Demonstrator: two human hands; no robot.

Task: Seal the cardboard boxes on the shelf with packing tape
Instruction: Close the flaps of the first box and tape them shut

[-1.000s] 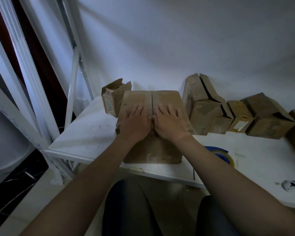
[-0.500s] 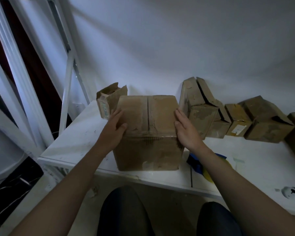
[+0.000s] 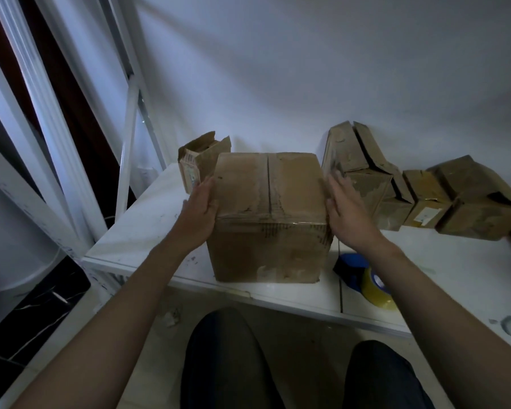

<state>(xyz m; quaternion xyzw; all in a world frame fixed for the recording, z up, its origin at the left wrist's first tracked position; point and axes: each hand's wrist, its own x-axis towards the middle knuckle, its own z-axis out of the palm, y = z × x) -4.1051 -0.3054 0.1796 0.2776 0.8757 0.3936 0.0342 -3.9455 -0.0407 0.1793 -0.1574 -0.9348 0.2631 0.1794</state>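
Your left hand (image 3: 199, 202) and right hand (image 3: 347, 209) flank the box (image 3: 267, 199) straight-fingered, gripping nothing; seam looks untaped; tape dispenser (image 3: 365, 278) at four o'clock.

The label (image 3: 191, 172) on the small box (image 3: 211, 157) is unreadably blurred.

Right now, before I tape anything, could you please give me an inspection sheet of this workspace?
Surface: white shelf, scuffed and spotted.
Job's things: big box, flaps closed; tape dispenser to its right, near the front edge.
Clutter: small open box behind left; row of boxes along the wall at right.
Hands: left hand flat on the big box's left side; right hand open by its right side, contact unclear.
Cables: nothing seen.
Surroundings: white wall behind, white frame at left.
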